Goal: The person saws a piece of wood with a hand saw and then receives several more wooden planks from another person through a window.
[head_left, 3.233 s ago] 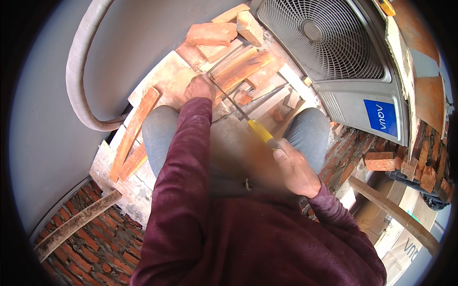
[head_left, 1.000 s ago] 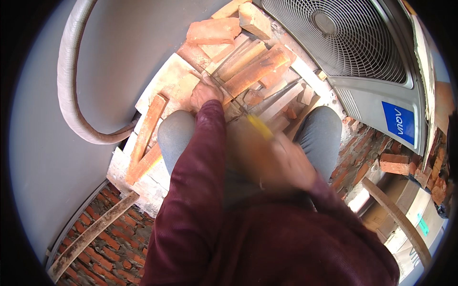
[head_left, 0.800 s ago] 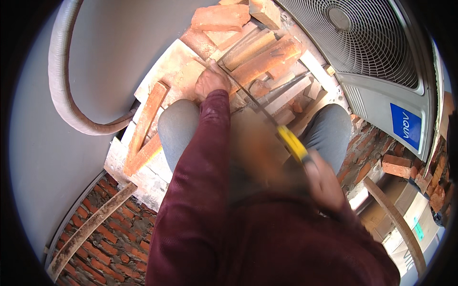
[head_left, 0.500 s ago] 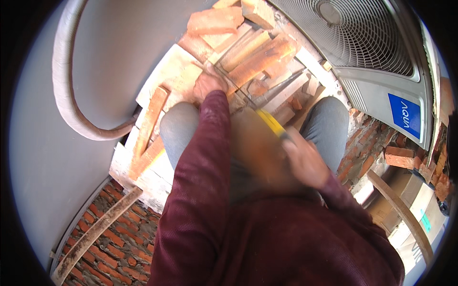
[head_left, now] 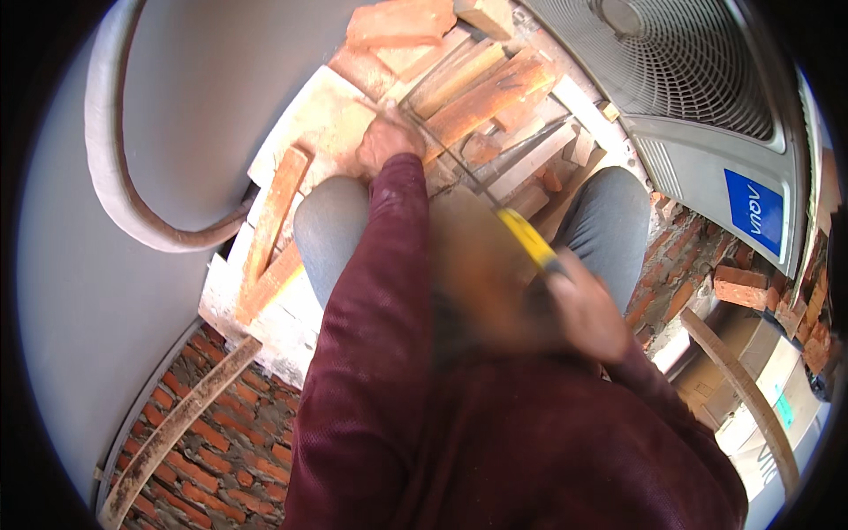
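My right hand [head_left: 587,309] is wrapped around the yellow-and-black handle of a hand saw [head_left: 528,240]. The saw's long, thin, dark blade, seen edge-on, runs up and left toward my left hand. Fingers curled, my left hand [head_left: 391,141] presses down beside the blade's far end, at the edge of a pale dusty slab [head_left: 318,124]. What is under those fingers is hidden. Just right of the blade lies an orange-brown wooden piece [head_left: 486,102] with dark streaks. A brown blur below the handle cannot be made out.
Brick pieces [head_left: 402,22] and wood offcuts [head_left: 539,163] lie ahead between my knees and a fan unit [head_left: 707,97]. Two wooden strips [head_left: 276,221] rest at left. A thick wrapped hose [head_left: 106,159] curves along the grey wall; a cardboard box [head_left: 729,362] stands at right.
My right hand has drawn the saw back, down and to the right, so more of its blade shows. My left hand stays in nearly the same place.
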`<move>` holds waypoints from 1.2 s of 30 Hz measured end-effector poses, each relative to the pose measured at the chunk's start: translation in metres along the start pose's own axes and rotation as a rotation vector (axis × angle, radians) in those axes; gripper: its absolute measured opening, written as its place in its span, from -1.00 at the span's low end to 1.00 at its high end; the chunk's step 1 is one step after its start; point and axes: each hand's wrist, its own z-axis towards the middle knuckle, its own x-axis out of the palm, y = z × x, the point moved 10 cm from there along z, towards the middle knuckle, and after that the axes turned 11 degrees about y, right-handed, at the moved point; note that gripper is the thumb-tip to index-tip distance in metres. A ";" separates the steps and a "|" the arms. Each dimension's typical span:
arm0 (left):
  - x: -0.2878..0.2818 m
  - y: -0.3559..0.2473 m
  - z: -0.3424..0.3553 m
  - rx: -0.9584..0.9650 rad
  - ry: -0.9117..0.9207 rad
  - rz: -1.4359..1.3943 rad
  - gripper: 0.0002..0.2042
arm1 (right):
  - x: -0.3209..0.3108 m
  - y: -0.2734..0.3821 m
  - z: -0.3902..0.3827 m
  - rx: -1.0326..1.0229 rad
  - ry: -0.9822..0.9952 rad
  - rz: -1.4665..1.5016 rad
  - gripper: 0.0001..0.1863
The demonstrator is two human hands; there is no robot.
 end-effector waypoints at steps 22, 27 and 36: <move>0.017 -0.050 -0.014 0.105 0.107 0.026 -0.49 | 0.005 -0.038 0.096 -0.035 -0.153 -0.067 -0.78; 0.008 -0.013 0.001 -0.006 0.168 0.006 -0.33 | -0.004 0.002 0.028 -0.018 -0.046 -0.059 -0.77; 0.012 -0.047 -0.004 0.127 0.035 -0.014 -0.50 | 0.002 -0.042 0.096 -0.056 -0.117 -0.067 -0.73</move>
